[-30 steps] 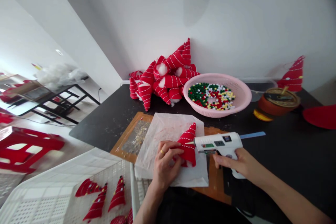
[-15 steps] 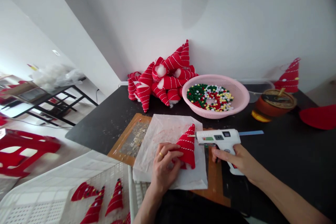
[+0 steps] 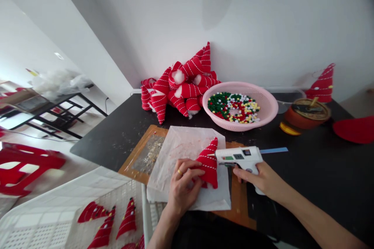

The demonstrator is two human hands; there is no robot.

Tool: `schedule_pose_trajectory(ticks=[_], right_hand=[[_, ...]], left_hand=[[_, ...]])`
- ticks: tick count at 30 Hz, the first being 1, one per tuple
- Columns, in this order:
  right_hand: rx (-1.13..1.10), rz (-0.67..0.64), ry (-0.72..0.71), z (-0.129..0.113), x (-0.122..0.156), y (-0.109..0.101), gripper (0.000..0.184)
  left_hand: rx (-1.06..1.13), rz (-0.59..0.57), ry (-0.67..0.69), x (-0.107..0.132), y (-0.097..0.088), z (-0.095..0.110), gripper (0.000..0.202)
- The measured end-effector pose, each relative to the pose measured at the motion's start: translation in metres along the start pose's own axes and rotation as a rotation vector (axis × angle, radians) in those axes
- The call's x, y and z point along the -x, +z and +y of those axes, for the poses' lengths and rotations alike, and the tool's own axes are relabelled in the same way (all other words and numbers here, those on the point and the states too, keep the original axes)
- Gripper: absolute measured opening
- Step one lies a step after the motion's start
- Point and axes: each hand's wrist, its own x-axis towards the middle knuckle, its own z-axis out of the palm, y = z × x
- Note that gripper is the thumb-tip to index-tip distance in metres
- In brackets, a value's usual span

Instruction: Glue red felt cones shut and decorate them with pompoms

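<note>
A red cone-shaped stuffed felt hat [image 3: 209,165] with white dashed stripes lies on a sheet of white paper [image 3: 163,179]. My left hand [image 3: 184,183], a ring on one finger, holds the hat by its left side. In my right hand [image 3: 264,179] is a white glue gun [image 3: 241,155], gripped by its handle, with a pale blue glue stick [image 3: 274,150] poking out of the back. The gun's nozzle is at the hat's upper part; whether it touches the cloth I cannot tell. Beneath the paper is a brown-edged board [image 3: 134,159] with dried glue bits.
A pile of striped red cones [image 3: 184,89] with white stuffing leans at the wall. Beside it is a pink basket [image 3: 270,105] of coloured pom-poms. A jar [image 3: 305,118] and a decorated cone [image 3: 323,84] stand right. A white crate [image 3: 61,190] at lower left holds several decorated cones.
My right hand has brought the glue gun a little left and down, so its nozzle now lies over the hat. The left hand keeps its hold on the hat.
</note>
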Motion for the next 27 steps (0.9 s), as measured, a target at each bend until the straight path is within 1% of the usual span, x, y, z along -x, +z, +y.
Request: schedule_pose_trajectory(ticks=[4, 8, 16, 27], right_hand=[[0.048, -0.001, -0.001, -0.001, 0.0, 0.0, 0.031], [0.051, 0.005, -0.008, -0.004, 0.001, 0.0, 0.028], [0.062, 0.028, -0.019, -0.013, 0.003, 0.0, 0.028], [0.115, 0.034, -0.046, -0.014, 0.001, 0.001, 0.027]], left_hand=[[-0.007, -0.001, 0.0, 0.0, -0.001, 0.0, 0.026], [-0.004, -0.008, -0.008, 0.0, -0.001, 0.0, 0.025], [0.003, 0.0, -0.002, 0.001, -0.001, 0.0, 0.025], [0.005, -0.004, -0.01, 0.0, 0.0, 0.0, 0.026]])
